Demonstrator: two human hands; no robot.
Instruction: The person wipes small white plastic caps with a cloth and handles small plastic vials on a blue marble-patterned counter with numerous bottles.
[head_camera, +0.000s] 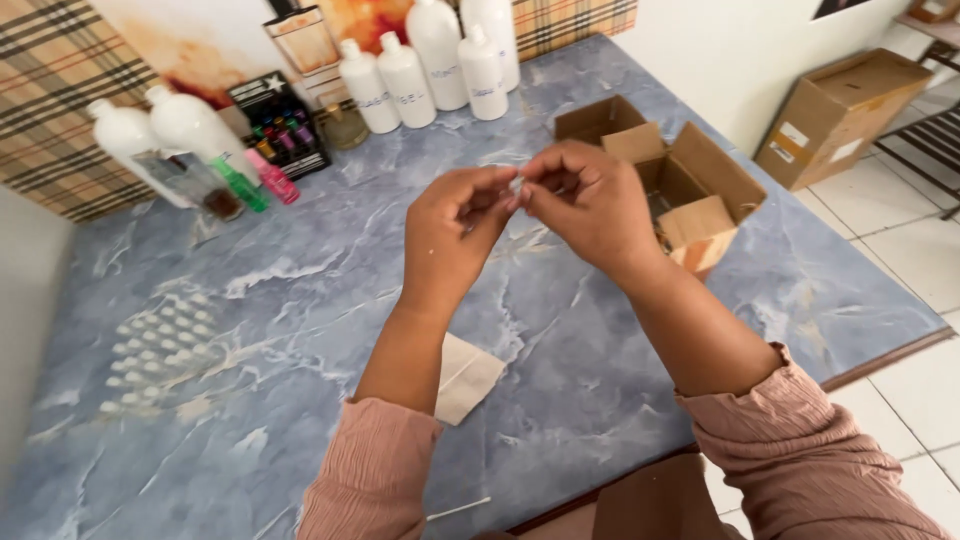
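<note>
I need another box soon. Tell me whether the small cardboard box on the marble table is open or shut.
Open. The small cardboard box has its flaps spread outward, showing the interior, beyond the right hand. Its contents cannot be made out.

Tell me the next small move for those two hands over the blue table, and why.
Probably lower the small clear item toward the rows of small clear pieces on the marbled table. The left hand and right hand pinch it together in mid-air between their fingertips, well above the surface; what it is exactly is too small to tell.

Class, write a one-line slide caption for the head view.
Left hand and right hand pinch a tiny clear item together above a blue marbled table, beside an open cardboard box.
</note>
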